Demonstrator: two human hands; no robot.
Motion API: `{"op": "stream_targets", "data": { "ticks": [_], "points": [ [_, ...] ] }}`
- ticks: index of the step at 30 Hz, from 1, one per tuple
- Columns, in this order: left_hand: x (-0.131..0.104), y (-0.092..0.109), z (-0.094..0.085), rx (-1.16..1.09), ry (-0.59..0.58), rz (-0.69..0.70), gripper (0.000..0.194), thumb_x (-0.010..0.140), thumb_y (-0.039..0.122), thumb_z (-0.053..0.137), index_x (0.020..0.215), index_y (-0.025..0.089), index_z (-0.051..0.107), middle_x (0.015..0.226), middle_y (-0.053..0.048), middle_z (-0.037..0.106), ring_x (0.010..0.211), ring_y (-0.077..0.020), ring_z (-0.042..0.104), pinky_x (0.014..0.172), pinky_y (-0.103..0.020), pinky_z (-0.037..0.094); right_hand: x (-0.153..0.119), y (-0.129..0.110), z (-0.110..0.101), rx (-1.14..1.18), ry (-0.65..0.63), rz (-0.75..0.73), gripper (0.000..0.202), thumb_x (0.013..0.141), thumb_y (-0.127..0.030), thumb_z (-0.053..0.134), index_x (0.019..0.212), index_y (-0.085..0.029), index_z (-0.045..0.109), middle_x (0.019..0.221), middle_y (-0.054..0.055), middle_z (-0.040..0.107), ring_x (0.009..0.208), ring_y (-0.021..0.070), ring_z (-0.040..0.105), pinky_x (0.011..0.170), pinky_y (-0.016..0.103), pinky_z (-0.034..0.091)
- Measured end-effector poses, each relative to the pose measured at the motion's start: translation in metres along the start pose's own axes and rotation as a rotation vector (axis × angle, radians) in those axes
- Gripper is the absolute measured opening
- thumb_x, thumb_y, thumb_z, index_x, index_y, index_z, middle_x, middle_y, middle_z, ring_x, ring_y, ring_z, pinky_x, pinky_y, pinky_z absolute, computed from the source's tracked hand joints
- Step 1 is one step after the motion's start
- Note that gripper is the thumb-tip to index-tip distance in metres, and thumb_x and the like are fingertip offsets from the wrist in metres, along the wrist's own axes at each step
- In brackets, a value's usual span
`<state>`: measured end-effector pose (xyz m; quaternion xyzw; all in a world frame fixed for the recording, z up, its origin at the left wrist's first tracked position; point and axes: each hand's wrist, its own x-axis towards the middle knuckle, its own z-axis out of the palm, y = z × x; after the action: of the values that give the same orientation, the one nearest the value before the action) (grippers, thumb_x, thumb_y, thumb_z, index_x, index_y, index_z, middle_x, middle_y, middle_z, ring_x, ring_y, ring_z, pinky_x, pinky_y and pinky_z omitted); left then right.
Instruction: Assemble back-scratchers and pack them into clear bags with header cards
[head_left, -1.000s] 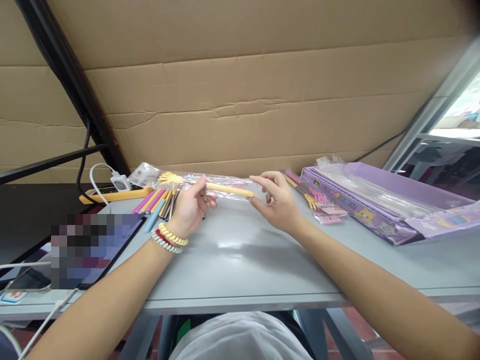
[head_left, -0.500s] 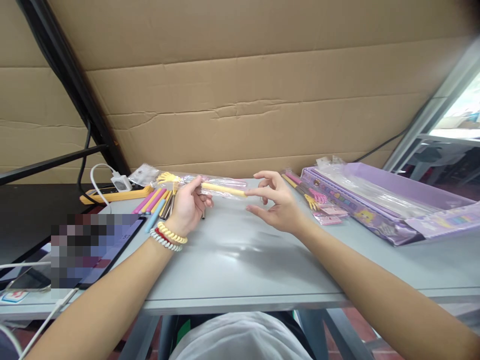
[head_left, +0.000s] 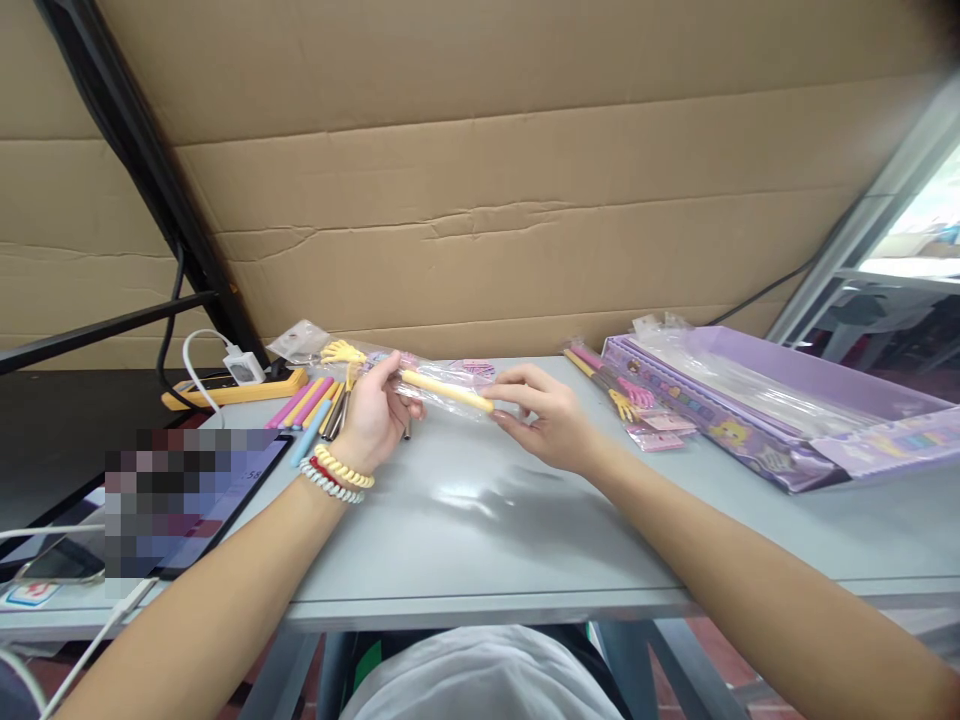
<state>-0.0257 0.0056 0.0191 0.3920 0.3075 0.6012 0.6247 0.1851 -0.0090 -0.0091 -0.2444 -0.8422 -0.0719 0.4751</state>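
Observation:
My left hand [head_left: 379,410] is closed around a yellow back scratcher [head_left: 442,388] with a small hand-shaped head, inside a clear plastic bag [head_left: 296,343]. The head points left past my thumb, and the handle slants down to the right. With thumb and fingertips, my right hand [head_left: 536,410] pinches the handle's right end through the film. Below and left of my left hand lie several pink, yellow, blue and dark sticks [head_left: 309,405], partly hidden by that hand.
Bagged back scratchers [head_left: 611,385] with pink and yellow hand heads lie right of my right hand. Beyond them stands a purple open box [head_left: 795,465] holding clear plastic bags. At left are a tablet [head_left: 217,500], a phone [head_left: 64,558], white cables and a yellow-edged power strip [head_left: 281,387].
My right fingers have closed onto the handle's right end. That end has tilted down a little, and the bag's left end has risen slightly. My left hand keeps its hold.

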Motion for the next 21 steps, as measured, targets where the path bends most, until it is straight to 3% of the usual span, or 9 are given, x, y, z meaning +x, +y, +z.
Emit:
{"op": "stream_targets", "data": {
  "ticks": [7,14,21],
  "points": [
    [-0.001,-0.005,-0.002,0.021,-0.103,-0.025,0.019,0.074,0.032,0.063,0.072,0.015,0.057,0.047,0.005,0.051,0.04,-0.0081,0.049,0.043,-0.021,0.043,0.0,-0.004,0.0,0.014,-0.006,-0.01,0.012,0.086,-0.018,0.054,0.086,-0.021,0.065,0.079,0.004,0.06,0.068,0.012,0.057,0.061,0.025,0.048],
    [-0.006,-0.015,-0.001,0.254,-0.307,-0.041,0.022,0.072,0.034,0.07,0.074,0.015,0.059,0.06,0.002,0.056,0.049,-0.0083,0.052,0.046,-0.02,0.042,-0.001,-0.008,0.002,0.008,-0.084,-0.02,0.014,0.086,-0.017,0.051,0.081,-0.021,0.063,0.073,0.003,0.061,0.065,0.0119,0.055,0.058,0.023,0.044],
    [-0.006,-0.023,-0.001,0.389,-0.368,-0.112,0.03,0.075,0.041,0.067,0.069,0.012,0.059,0.063,-0.003,0.06,0.049,-0.0092,0.053,0.047,-0.022,0.043,-0.001,-0.01,0.002,-0.002,-0.133,-0.009,0.013,0.083,-0.014,0.05,0.08,-0.021,0.06,0.067,0.001,0.06,0.064,0.012,0.055,0.058,0.022,0.042]
  ]
}}
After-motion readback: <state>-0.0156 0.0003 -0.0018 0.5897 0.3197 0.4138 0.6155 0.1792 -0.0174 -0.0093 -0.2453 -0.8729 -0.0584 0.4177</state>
